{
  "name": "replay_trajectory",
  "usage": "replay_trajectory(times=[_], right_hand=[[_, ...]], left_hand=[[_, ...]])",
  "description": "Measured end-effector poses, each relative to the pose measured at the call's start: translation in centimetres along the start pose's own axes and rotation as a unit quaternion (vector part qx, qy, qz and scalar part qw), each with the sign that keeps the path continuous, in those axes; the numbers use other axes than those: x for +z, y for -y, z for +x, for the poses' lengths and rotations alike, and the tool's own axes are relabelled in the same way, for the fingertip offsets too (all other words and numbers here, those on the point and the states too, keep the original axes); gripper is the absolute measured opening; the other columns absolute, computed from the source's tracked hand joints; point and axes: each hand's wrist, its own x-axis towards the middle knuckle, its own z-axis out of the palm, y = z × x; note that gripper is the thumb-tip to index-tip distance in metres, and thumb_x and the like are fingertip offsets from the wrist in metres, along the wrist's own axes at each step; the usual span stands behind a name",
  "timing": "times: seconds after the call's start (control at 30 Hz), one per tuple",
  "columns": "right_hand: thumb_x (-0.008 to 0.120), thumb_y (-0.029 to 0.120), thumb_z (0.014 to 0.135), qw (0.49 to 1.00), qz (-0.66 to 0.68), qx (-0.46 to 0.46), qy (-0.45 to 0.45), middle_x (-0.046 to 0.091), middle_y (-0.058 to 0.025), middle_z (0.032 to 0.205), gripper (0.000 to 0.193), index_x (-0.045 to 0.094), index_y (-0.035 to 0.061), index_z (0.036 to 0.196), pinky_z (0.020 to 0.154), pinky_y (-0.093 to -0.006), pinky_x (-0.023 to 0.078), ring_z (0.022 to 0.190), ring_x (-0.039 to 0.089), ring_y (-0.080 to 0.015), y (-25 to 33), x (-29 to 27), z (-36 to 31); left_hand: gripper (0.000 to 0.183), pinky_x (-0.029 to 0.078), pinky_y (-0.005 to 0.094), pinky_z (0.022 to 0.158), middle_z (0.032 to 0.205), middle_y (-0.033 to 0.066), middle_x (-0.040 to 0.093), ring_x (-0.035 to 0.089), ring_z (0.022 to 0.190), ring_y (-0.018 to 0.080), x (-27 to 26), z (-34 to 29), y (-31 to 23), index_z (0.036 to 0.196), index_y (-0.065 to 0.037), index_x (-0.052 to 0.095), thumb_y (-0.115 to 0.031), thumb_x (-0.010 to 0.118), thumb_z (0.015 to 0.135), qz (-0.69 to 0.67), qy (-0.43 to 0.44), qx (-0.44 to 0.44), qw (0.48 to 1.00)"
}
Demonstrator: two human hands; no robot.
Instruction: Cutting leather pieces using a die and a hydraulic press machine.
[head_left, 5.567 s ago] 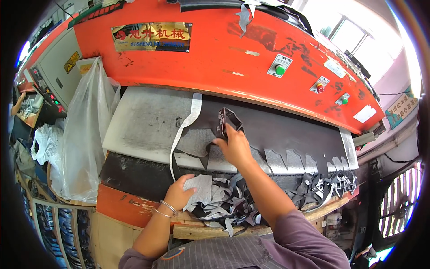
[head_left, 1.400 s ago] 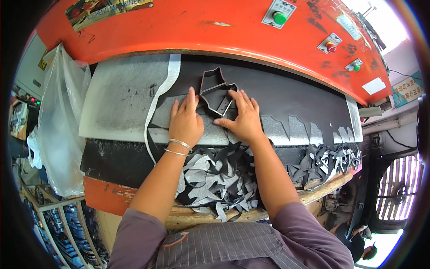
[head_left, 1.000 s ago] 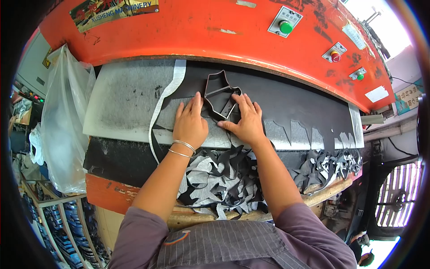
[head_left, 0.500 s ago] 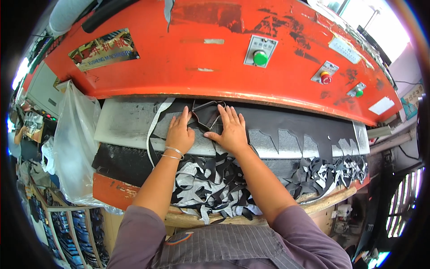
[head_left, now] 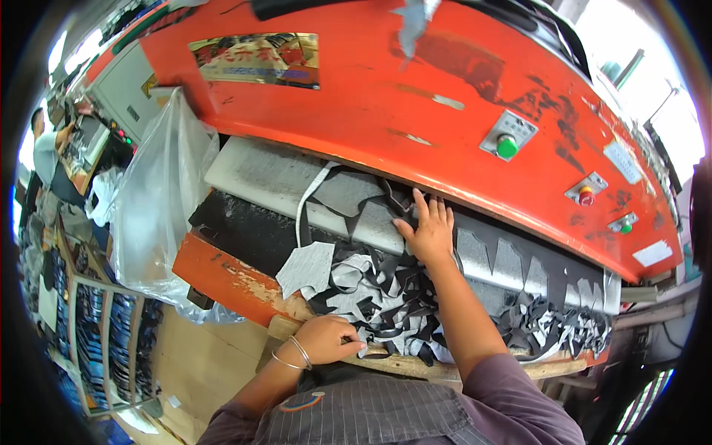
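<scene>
My right hand [head_left: 432, 233] lies with its fingers spread on the dark sheet material [head_left: 482, 226], its fingertips at the edge of the orange press beam. Beside its index finger a thin dark metal cutting die [head_left: 399, 194] shows in part. My left hand [head_left: 320, 343] is at the front wooden edge, its fingers curled under and its thumb pointing right. Whatever those fingers may hold is hidden. Just beyond it a light grey cut piece [head_left: 306, 270] with angled edges rests over the front ledge, apart from the hand.
An orange press beam [head_left: 356, 141] with a green button [head_left: 506, 146] and a red knob [head_left: 586, 196] spans above the pale cutting board [head_left: 252, 178]. Black and grey scraps [head_left: 393, 304] heap along the front ledge. A clear plastic bag [head_left: 156, 200] hangs at the left, above a shelf rack [head_left: 107, 326].
My left hand has left the die and drawn back to the front edge. A grey cut piece now lies on the front ledge. The view has turned left; my right hand remains by the die.
</scene>
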Motion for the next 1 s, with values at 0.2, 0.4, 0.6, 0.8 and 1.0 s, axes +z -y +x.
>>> replay_trajectory(times=[0.2, 0.4, 0.6, 0.8, 1.0], right_hand=[[0.067, 0.032, 0.084, 0.985, 0.043, -0.104, -0.129, 0.056, -0.0205, 0.124, 0.053, 0.053, 0.0013, 0.126, 0.099, -0.0455, 0.039, 0.114, 0.052, -0.0377, -1.6, -1.0, -0.5], [0.056, 0.005, 0.082, 0.953, -0.038, -0.284, -0.099, 0.06, -0.0124, 0.118, 0.031, 0.062, 0.0018, 0.112, 0.094, -0.039, 0.044, 0.108, 0.055, -0.0297, 0.0, -4.3, 8.9], [0.061, 0.013, 0.079, 0.91, -0.161, -0.379, 0.038, 0.059, -0.0059, 0.124, 0.032, 0.065, 0.0093, 0.11, 0.098, -0.0352, 0.041, 0.117, 0.048, -0.0242, 2.4, -2.5, 15.4], [0.062, 0.027, 0.084, 0.919, -0.205, -0.32, 0.109, 0.062, -0.0036, 0.089, 0.015, 0.064, 0.0128, 0.082, 0.088, -0.0382, 0.046, 0.1, 0.061, -0.0229, 0.5, -2.5, 17.3], [0.058, 0.026, 0.088, 0.985, 0.034, 0.065, 0.159, 0.065, -0.0228, 0.094, 0.025, 0.061, 0.0015, 0.089, 0.079, -0.0474, 0.05, 0.091, 0.062, -0.0396, 1.3, -0.4, 15.8]], left_hand=[[0.032, 0.049, 0.0382, 0.067, 0.071, 0.0067, 0.064, 0.062, 0.076, 0.0267, 1.0, -0.8, 1.5, 0.068, -0.009, 0.069, -0.038, 0.066, 0.081, 0.02, -0.023, 0.0, 1.0], [0.031, 0.05, 0.0398, 0.071, 0.081, 0.0095, 0.065, 0.062, 0.084, 0.0295, -0.7, -0.7, 3.5, 0.084, -0.01, 0.072, -0.037, 0.058, 0.088, -0.014, 0.099, 0.034, 0.994], [0.032, 0.051, 0.0373, 0.083, 0.105, 0.0146, 0.066, 0.065, 0.093, 0.03, -10.9, 1.2, 2.8, 0.113, -0.004, 0.064, -0.028, 0.059, 0.092, -0.16, 0.166, 0.079, 0.97], [0.034, 0.049, 0.0347, 0.088, 0.109, 0.0127, 0.067, 0.065, 0.099, 0.0244, -17.9, 13.4, 8.2, 0.12, -0.005, 0.06, -0.016, 0.061, 0.087, -0.051, -0.146, 0.059, 0.986], [0.061, 0.037, 0.0431, 0.1, 0.121, 0.0104, 0.062, 0.055, 0.113, 0.0306, -17.6, 24.2, 14.9, 0.141, -0.006, 0.036, -0.008, 0.053, 0.082, 0.064, -0.26, 0.095, 0.959]])
